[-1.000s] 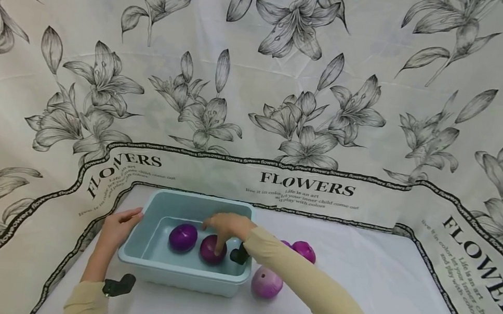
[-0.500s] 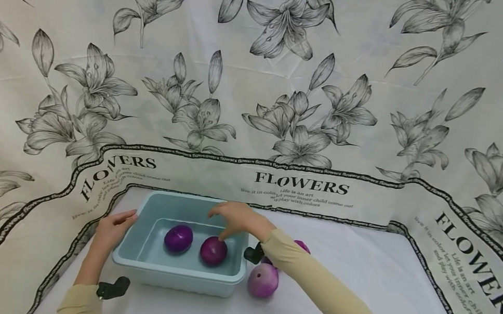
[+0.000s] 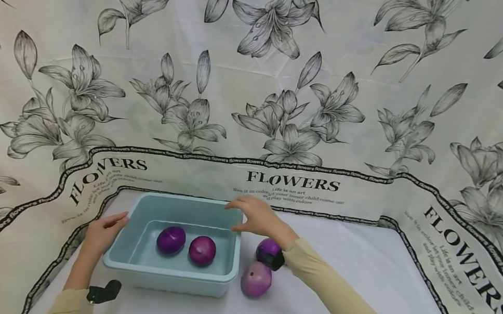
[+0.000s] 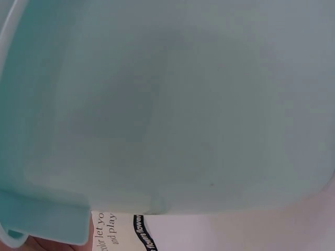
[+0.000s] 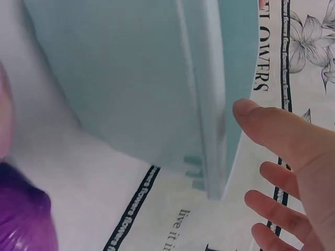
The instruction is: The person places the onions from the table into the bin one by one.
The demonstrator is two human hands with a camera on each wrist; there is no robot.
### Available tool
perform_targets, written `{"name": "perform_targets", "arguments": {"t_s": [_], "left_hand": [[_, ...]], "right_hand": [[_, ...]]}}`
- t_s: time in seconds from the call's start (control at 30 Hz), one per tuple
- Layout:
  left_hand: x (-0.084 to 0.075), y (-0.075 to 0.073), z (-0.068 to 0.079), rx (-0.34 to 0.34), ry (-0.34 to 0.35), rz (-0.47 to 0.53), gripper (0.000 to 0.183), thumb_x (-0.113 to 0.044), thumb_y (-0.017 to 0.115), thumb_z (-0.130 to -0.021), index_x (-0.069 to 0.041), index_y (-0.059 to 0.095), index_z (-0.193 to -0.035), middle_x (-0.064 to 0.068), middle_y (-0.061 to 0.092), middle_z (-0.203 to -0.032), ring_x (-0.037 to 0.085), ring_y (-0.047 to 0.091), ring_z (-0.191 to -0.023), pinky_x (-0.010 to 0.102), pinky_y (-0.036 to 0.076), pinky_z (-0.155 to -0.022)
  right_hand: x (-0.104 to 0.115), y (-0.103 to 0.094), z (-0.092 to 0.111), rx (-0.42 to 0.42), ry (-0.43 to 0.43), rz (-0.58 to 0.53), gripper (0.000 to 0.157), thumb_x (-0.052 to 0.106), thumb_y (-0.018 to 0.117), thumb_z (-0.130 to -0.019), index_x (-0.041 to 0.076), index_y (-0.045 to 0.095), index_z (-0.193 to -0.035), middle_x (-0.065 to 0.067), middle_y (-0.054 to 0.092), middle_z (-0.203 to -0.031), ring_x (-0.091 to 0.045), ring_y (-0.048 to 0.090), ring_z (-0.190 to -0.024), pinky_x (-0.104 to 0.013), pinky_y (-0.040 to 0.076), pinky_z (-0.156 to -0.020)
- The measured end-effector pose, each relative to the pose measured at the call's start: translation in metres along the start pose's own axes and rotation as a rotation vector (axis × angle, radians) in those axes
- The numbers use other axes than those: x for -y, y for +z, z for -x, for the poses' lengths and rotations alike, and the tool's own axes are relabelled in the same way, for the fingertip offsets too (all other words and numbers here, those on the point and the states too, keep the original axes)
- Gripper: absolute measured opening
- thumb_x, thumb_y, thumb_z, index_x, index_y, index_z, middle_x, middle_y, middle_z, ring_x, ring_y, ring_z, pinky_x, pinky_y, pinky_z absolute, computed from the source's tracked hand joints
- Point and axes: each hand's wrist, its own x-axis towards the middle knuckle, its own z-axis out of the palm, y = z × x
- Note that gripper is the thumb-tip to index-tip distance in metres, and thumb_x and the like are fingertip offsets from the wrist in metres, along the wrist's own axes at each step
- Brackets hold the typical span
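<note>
- Left hand (image 3: 101,233): at the left rim of the light-blue plastic tub (image 3: 168,272), where it appears to grip the edge; the tub covers most of its fingers in the left wrist view.
- Right hand (image 3: 257,218): holds nothing, thumb and fingers wide apart beside the tub's far right corner; whether the thumb touches the rim, I cannot tell.
- In the tub, on its floor: a glossy purple vegetable (image 3: 171,240) and, just to its right, a maroon onion (image 3: 202,250), apart from each other.
- Outside, on the white-covered counter (image 3: 374,266) to the tub's right: a pale pink-purple onion (image 3: 257,279) and, behind it, a deep purple vegetable (image 3: 265,249), partly hidden by the black wrist camera (image 3: 276,260).
- Progress: by my reading, filling the tub is partway along. Two pieces are in; at least two are out, neither of them in hand.
</note>
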Motion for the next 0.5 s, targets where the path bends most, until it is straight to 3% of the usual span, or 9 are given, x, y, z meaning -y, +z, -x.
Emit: {"name": "perform_targets", "arguments": {"t_s": [0.23,0.5], "left_hand": [[0.000,0.002,0.000,-0.020,-0.021,0.000,0.048,-0.033,0.052,-0.099,-0.003,0.052,-0.136,0.026,0.050,-0.138,0.043,0.046,-0.127,0.055,0.038,-0.101],[-0.001,0.000,0.003,-0.035,0.016,-0.008,0.050,-0.037,0.053,-0.098,-0.002,0.053,-0.134,0.025,0.052,-0.137,0.041,0.050,-0.122,0.052,0.042,-0.096]], "right_hand": [[-0.017,0.001,0.024,-0.076,0.028,0.002,0.052,0.031,0.081,-0.076,0.014,0.063,-0.121,-0.003,0.066,-0.119,-0.023,0.059,-0.115,-0.041,0.046,-0.098],[-0.036,0.004,0.054,-0.107,0.109,-0.009,0.056,0.034,0.081,-0.074,0.015,0.061,-0.123,-0.003,0.065,-0.121,-0.023,0.059,-0.113,-0.041,0.046,-0.097]]}}
